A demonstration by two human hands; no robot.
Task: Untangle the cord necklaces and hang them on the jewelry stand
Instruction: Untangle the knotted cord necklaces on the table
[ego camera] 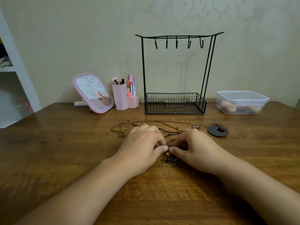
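A tangle of brown cord necklaces (170,133) lies on the wooden table (65,151) in front of me, with beads and small charms (169,158) bunched near my fingertips. My left hand (142,143) and my right hand (194,146) meet over the knot, thumbs and fingers pinched on the cords. A dark round disc pendant (217,130) lies to the right, and a small spiral pendant (121,135) to the left. The black wire jewelry stand (176,104) stands behind them; its several hooks (177,43) are bare.
A pink tilted mirror (93,93) and pink brush holders (124,97) stand at the back left. A clear lidded box with round sponges (241,103) sits at the back right. A white shelf unit (14,70) is at the far left.
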